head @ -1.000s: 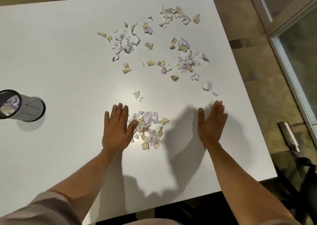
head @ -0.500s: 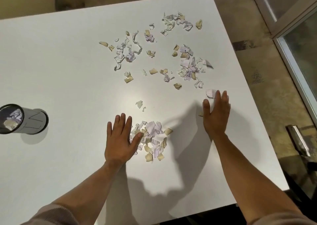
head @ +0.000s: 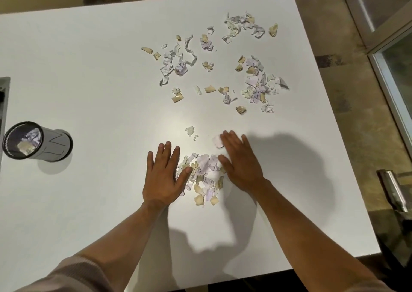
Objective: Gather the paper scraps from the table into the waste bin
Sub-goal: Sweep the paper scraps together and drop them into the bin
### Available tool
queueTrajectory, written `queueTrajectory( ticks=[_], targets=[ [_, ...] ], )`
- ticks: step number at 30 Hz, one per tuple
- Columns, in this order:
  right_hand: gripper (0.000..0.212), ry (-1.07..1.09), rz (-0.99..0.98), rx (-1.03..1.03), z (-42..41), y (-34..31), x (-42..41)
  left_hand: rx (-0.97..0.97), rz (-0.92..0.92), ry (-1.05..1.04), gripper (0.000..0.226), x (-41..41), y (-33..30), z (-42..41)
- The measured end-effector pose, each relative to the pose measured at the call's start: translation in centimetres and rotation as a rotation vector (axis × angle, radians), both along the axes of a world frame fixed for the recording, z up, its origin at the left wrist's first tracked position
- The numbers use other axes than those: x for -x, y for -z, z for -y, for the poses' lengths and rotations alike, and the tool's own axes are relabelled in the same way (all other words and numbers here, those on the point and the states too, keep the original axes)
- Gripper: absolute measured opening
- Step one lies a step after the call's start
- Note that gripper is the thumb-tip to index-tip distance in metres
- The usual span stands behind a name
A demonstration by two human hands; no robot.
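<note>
A small pile of white, lilac and tan paper scraps lies on the white table between my hands. My left hand lies flat, fingers straight, against the pile's left side. My right hand is flat against its right side, and a white scrap shows at its fingertips. Two small scraps lie just beyond the pile. Several loose scraps are scattered over the far half of the table. The grey waste bin stands at the left with some scraps inside.
The table's right edge drops to a tiled floor with a glass door frame beyond. A metal chair part sits off the table's near right corner. A dark object touches the left edge.
My right hand swept left across the table from near the right edge, bringing a white scrap with it, and now meets the pile. My left hand stayed flat beside the pile.
</note>
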State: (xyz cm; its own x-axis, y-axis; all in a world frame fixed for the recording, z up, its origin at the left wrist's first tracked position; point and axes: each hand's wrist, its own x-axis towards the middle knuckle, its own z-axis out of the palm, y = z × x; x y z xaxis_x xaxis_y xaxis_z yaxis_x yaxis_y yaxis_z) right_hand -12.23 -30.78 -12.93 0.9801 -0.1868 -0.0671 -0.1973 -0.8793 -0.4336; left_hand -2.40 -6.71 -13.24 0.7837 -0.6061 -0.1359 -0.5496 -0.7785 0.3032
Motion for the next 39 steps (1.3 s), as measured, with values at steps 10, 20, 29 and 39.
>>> queueTrajectory(
  ticks=[10, 20, 29, 39],
  targets=[
    [0.05, 0.047, 0.089, -0.229, -3.5, -1.6, 1.7, 0.257, -0.153, -0.034, 0.056, -1.2, -1.5, 0.3],
    [0.065, 0.046, -0.177, 0.019, -2.6, -1.4, -2.5, 0.025, -0.198, 0.336, 0.064, -9.0, -1.9, 6.9],
    [0.061, -0.223, -0.222, -0.043, -3.7, -2.3, 0.3, 0.027, -0.299, 0.591, 0.059, -4.2, -2.2, 3.2],
    [0.081, 0.088, -0.271, 0.039, -4.4, -5.4, 3.0, 0.127, -0.117, 0.242, 0.073, -0.1, -5.3, -0.3]
  ],
)
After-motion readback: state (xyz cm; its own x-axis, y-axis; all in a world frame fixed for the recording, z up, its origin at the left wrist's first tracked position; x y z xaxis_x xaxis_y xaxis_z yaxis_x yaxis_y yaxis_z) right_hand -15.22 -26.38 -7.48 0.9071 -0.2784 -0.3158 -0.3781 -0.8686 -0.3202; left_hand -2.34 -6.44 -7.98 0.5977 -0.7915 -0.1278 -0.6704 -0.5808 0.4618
